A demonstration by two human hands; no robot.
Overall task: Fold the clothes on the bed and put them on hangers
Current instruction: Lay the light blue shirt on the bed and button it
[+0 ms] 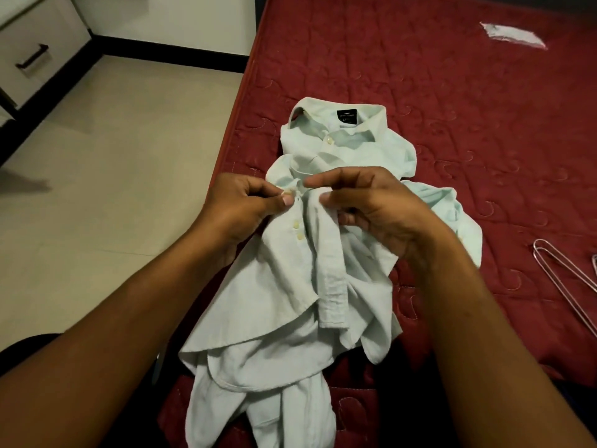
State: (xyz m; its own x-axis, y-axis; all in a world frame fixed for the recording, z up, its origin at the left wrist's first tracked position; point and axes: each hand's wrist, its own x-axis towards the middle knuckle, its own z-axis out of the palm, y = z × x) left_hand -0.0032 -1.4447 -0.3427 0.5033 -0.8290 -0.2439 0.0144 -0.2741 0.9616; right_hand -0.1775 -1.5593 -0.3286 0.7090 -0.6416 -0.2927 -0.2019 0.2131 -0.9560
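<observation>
Pinching the button edge of the pale shirt [290, 286]: my left hand [239, 205], thumb against forefinger. Shirt: crumpled at centre on the red bed [452, 108], collar toward 12 o'clock. My right hand [371, 208]: fingers curled, nipping the opposite placket. Wire hangers [563, 276]: 3 o'clock.

Shirt [290, 286] hem ran off the bottom edge. Left hand [239, 208] and right hand [371, 208] covered the placket where they pinched it; button there mostly hidden. Collar label [346, 117] text too small to read. Wire hanger [568, 279] cut by right edge. Drawer unit [29, 59] cropped at left. White scrap [513, 35] too blurred to identify.
</observation>
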